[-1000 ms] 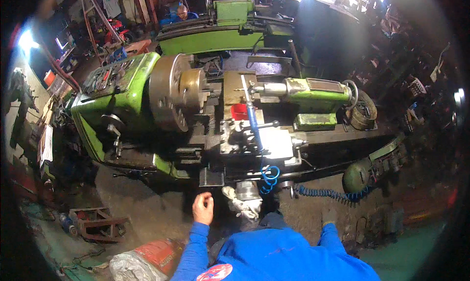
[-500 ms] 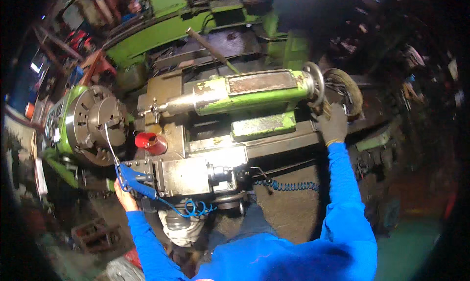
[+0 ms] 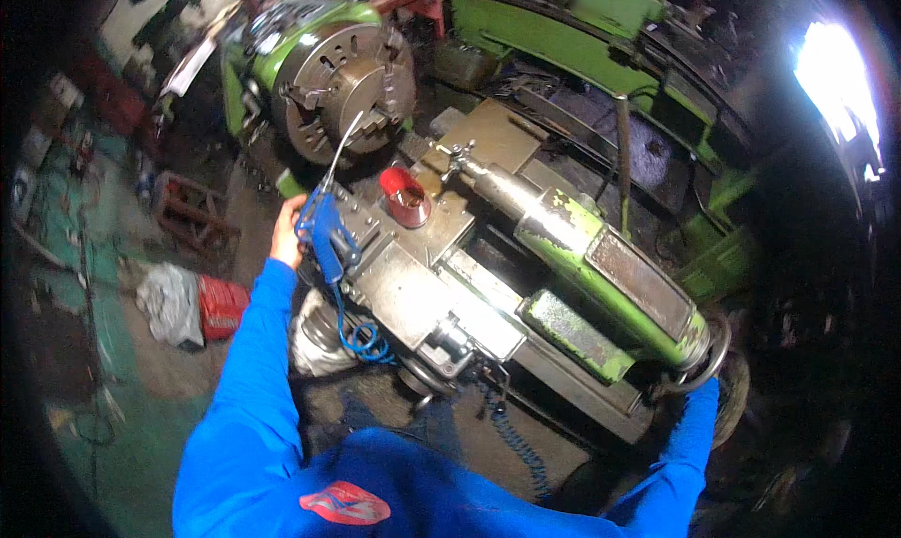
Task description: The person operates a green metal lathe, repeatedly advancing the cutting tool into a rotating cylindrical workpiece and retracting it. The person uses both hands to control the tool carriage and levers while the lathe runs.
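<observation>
A lathe runs diagonally below me. My bare left hand [image 3: 289,230] is at the left end of its tool slide [image 3: 375,230], beside a blue air blow gun [image 3: 322,233] with a long thin nozzle. The gun and slide partly cover the fingers, so their grip is unclear. My right sleeve [image 3: 696,414] reaches the tailstock handwheel [image 3: 718,346] at the lower right; the hand itself is hidden there. The green tailstock [image 3: 582,247] points toward the chuck [image 3: 343,92]. A red cup-like container [image 3: 405,198] stands between slide and tailstock, with something inside I cannot make out.
A coiled blue hose [image 3: 519,444] hangs below the carriage handle. On the floor at left are a red metal frame [image 3: 192,210], a grey plastic bag [image 3: 169,303] and a red bag [image 3: 223,305]. Another green machine [image 3: 554,45] stands beyond the lathe.
My view has turned left, so the lathe now slants down to the right. My gloved right hand, seen at the tailstock handwheel before, is now hidden. My left hand stays beside the blow gun.
</observation>
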Demonstrator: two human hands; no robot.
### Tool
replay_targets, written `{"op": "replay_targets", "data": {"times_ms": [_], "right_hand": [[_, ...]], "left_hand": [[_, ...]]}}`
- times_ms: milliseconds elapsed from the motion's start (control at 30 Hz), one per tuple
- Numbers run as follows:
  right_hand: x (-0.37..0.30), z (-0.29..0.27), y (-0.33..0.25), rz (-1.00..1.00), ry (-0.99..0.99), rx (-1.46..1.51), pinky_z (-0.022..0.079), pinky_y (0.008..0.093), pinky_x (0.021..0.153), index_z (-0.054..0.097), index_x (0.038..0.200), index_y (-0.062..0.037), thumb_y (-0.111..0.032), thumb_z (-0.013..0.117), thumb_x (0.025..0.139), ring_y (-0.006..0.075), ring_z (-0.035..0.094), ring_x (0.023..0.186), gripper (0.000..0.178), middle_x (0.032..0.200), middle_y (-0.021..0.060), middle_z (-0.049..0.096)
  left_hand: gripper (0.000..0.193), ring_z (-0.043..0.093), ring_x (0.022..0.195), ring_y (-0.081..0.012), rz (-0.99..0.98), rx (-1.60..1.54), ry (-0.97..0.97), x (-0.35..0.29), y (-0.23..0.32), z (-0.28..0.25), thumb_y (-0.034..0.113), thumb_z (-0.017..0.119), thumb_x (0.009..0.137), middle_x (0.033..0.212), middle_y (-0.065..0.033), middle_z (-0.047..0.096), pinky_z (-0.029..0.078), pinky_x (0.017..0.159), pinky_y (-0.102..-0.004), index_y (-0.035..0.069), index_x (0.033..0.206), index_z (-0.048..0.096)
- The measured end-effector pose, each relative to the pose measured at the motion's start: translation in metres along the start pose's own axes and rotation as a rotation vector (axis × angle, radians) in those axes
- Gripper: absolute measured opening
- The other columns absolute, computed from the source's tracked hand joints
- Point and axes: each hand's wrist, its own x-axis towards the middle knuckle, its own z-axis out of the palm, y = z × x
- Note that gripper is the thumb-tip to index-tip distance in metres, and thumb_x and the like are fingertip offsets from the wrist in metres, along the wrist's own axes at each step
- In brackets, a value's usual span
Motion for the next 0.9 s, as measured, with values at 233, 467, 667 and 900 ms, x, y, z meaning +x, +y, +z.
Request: {"op": "replay_targets", "data": {"times_ms": [233, 467, 667, 900], "right_hand": [[-0.035, -0.081, -0.070, 0.349, 0.331, -0.082, 0.054, 0.0465, 0.093, 0.078, 0.109, -0.0032, -0.023, 0.065, 0.096, 0.0393, 0.070, 0.102, 0.027, 0.110, 0.0229, 0.075], [-0.142, -0.021, -0.202, 0.609, 0.698, 0.605, 0.042, 0.0452, 0.113, 0.061, 0.137, 0.0050, -0.024, 0.062, 0.101, 0.0391, 0.059, 0.129, 0.047, 0.142, 0.0269, 0.061], [-0.057, -0.114, -0.239, 0.840, 0.987, 0.473, 0.048, 0.0479, 0.107, 0.063, 0.137, 0.0077, -0.044, 0.060, 0.106, 0.0378, 0.059, 0.130, 0.060, 0.139, 0.0278, 0.064], [-0.077, -0.039, -0.195, 1.088, 0.755, 0.860, 0.054, 0.0411, 0.094, 0.068, 0.134, 0.0022, -0.043, 0.066, 0.103, 0.0274, 0.068, 0.109, 0.054, 0.130, 0.0164, 0.072]], "left_hand": [[0.044, 0.062, 0.080, -0.0082, -0.045, -0.010, 0.009, -0.008, 0.004, -0.008, 0.014, 0.057, 0.103, 0.109, -0.0054, 0.070, 0.050, 0.066, -0.0236, 0.011, 0.147, 0.053], [0.067, 0.063, 0.121, -0.0274, -0.098, -0.100, 0.027, -0.003, -0.011, 0.002, -0.003, 0.074, 0.087, 0.146, -0.0220, 0.053, 0.058, 0.094, -0.0363, 0.018, 0.148, 0.055], [0.052, 0.067, 0.116, -0.0263, 0.049, 0.374, -0.002, 0.000, 0.003, 0.002, 0.011, 0.075, 0.096, 0.128, -0.0175, 0.068, 0.056, 0.097, -0.0396, 0.019, 0.145, 0.058], [0.044, 0.071, 0.110, -0.0307, 0.492, 0.484, -0.073, -0.018, 0.048, 0.015, 0.008, 0.069, 0.092, 0.123, -0.0178, 0.072, 0.055, 0.098, -0.0414, 0.007, 0.136, 0.063]]}}
